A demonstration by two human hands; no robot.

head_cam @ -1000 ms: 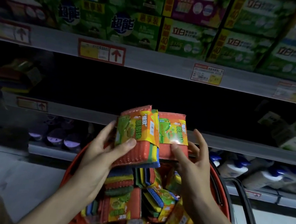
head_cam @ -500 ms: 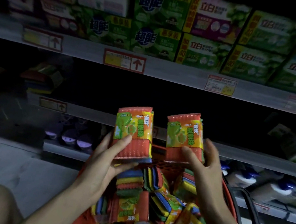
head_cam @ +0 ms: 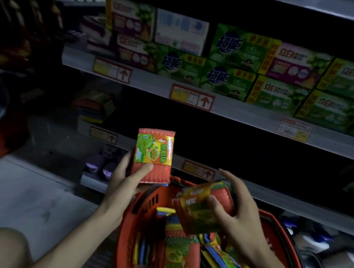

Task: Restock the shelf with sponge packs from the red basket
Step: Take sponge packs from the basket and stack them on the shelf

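Lower centre: a basket point(head_cam: 136, 209) stands before the shelving and holds loose packs point(head_cam: 177, 262). Above its left rim the left hand point(head_cam: 125, 178) holds an upright pack point(head_cam: 153, 156). To the right, over the basket, the right hand point(head_cam: 237, 213) holds a tilted pack point(head_cam: 197, 213). Upper right: boxes point(head_cam: 235, 74) on the upper shelf point(head_cam: 241, 113). Centre left: stacked packs point(head_cam: 94, 107) on the middle shelf point(head_cam: 123, 140). Lower right: bottles point(head_cam: 315, 239) on the bottom shelf.

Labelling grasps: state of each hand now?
Left hand: holds upright orange plastic-wrapped sponge pack.
Right hand: grips tilted orange sponge pack over red plastic basket.
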